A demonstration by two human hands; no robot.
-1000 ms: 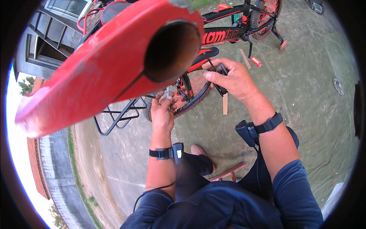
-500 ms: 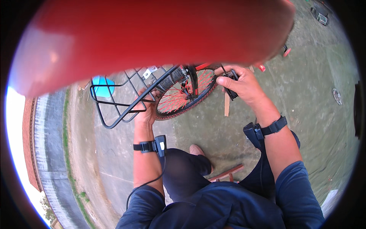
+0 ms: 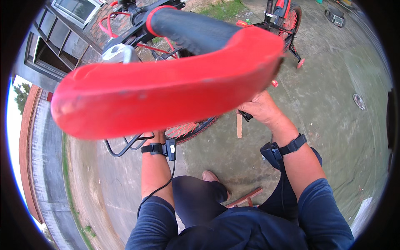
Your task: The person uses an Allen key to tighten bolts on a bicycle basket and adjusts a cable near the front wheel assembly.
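Note:
Close to me, a scuffed red bicycle part (image 3: 166, 100) spans the upper middle, with a black tube (image 3: 191, 29) behind it. Beneath, my left hand (image 3: 158, 136) reaches toward a black wire rack (image 3: 121, 151) and a red-spoked wheel (image 3: 187, 133); the red part hides its fingers and anything in them. My right hand (image 3: 262, 109) is closed on a bundle of thin black parts (image 3: 246, 116), right of the wheel, its fingertips partly covered by the red part.
Another bicycle (image 3: 287, 25) is at the upper right on the concrete floor (image 3: 333, 125). A wooden strip (image 3: 239, 127), a small red object (image 3: 275, 83), a dark object (image 3: 334, 17) and a round metal piece (image 3: 358, 101) lie around. A reddish stand (image 3: 246, 196) is by my legs.
The red part has shifted in view and covers more of both hands. My left hand, earlier visible with a silver tool in it, is mostly hidden. My right hand still grips the black parts.

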